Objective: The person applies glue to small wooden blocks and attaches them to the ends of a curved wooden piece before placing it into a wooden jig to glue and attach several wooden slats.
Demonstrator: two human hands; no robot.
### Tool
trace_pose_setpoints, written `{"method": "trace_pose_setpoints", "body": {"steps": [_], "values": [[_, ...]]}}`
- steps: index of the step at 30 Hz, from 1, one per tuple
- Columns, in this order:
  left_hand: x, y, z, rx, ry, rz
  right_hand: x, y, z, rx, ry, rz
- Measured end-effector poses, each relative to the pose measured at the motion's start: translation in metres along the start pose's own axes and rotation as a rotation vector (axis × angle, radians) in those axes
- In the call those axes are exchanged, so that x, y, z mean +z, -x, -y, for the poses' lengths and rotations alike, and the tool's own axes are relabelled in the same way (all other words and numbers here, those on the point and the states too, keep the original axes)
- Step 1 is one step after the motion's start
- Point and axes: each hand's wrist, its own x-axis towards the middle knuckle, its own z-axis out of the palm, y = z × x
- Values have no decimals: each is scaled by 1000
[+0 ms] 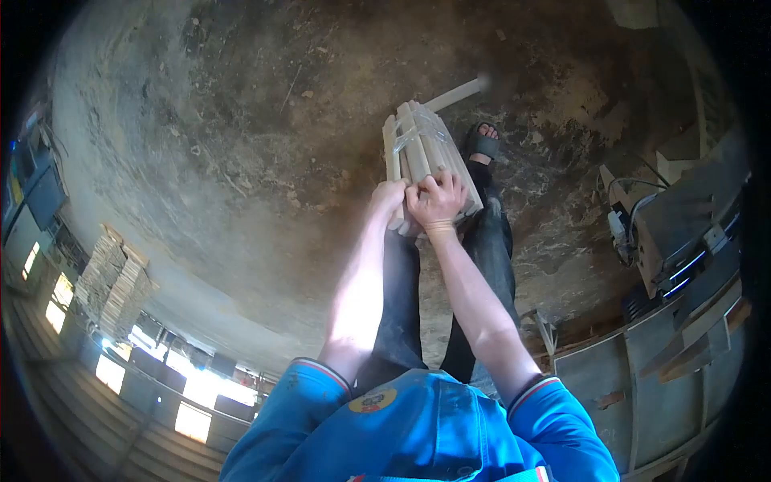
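Observation:
A bundle of pale wooden strips, with clear plastic wrap around its far part, is in front of my legs. My left hand is closed at the bundle's near left edge, fingers curled against the wood. Right beside it, my right hand grips the near end from above with bent fingers. The strips' near ends show just below both hands. Beyond the bundle's far end, a single pale wooden strip angles out to the right over the floor.
Stained concrete floor spreads all around. My sandalled foot stands close to the bundle's right side. To the right is a machine with cables. Stacked wooden pieces stand far left, and grey panels lie lower right.

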Motion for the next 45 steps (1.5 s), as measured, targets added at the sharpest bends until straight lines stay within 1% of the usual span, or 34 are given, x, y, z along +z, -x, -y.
{"method": "trace_pose_setpoints", "body": {"steps": [2, 5, 7, 9, 10, 11, 13, 15, 16, 17, 19, 20, 21, 23, 24, 26, 27, 29, 30, 31, 33, 34, 35, 37, 38, 39, 41, 42, 43, 44, 45], "values": [[4, -2, 1, 116, -99, -45, 2, -9, -3, -12, 21, -11], [6, 3, -3, 22, -107, -36, -2, -5, -5, -8, 6, 11], [4, 5, -8, 40, -127, -56, 2, -10, -6, -22, 7, -10], [-1, -1, -12, -14, 64, 114, -2, -15, -11, -42, 12, 31], [-1, -9, -14, 2, 19, 154, -7, -17, -11, -14, 3, 58], [0, -13, -10, -10, 35, 151, -10, -19, -9, 9, -14, 93], [-12, 45, -64, -18, -361, 68, -23, -16, -17, -4, -28, 198], [-12, 68, -78, 18, -512, 15, -35, -14, -21, 83, 3, 304], [-11, 89, -92, 22, -505, 29, -44, -14, -23, 88, -5, 371], [-6, 94, -94, 6, -502, 37, -47, -9, -31, 93, -3, 388], [2, 95, -93, 80, -524, 96, -49, -5, -45, 74, -48, 397], [7, 82, -82, 191, -589, 80, -48, -5, -50, -9, -108, 379], [10, 82, -77, 194, -592, 78, -49, -5, -51, -8, -109, 375], [12, 77, -71, 261, -612, -133, -45, -8, -53, -44, -135, 400], [10, 79, -70, 258, -625, -134, -51, -14, -47, -33, -143, 397], [9, 94, -66, 287, -610, -68, -78, -34, -29, -122, 239, 692], [13, 103, -62, 291, -623, -60, -80, -35, -27, -107, 240, 688], [24, 117, -54, 267, -521, -54, -79, -50, -31, -267, 347, 812], [34, 113, -42, 272, -472, -118, -69, -50, -33, -403, 439, 830], [41, 116, -38, 277, -466, -118, -58, -47, -34, -408, 445, 828], [55, 121, -33, 396, -407, -313, -39, -44, -25, -336, 797, 1071], [65, 118, -28, 403, -432, -377, -49, -56, -1, -194, 857, 1072], [71, 115, -21, 410, -416, -378, -49, -59, -4, -203, 871, 1065], [80, 112, -11, 431, -190, -515, -48, -69, -12, -200, 626, 1182], [79, 112, -7, 394, -113, -506, -55, -74, -12, -310, 605, 1158], [81, 105, 0, 392, -86, -514, -60, -77, -9, -334, 622, 1156], [88, 89, 15, 486, -14, -566, -73, -77, -9, -615, 280, 1254], [86, 85, 16, 474, 16, -563, -82, -68, -24, -688, 51, 1130], [80, 80, 17, 478, 56, -521, -120, -83, -1, -28, -115, 1396], [71, 76, 16, 491, 94, -482, -165, -96, 29, 671, -275, 1535], [62, 79, 13, 491, 120, -485, -199, -82, 15, 991, -455, 1459]]}}
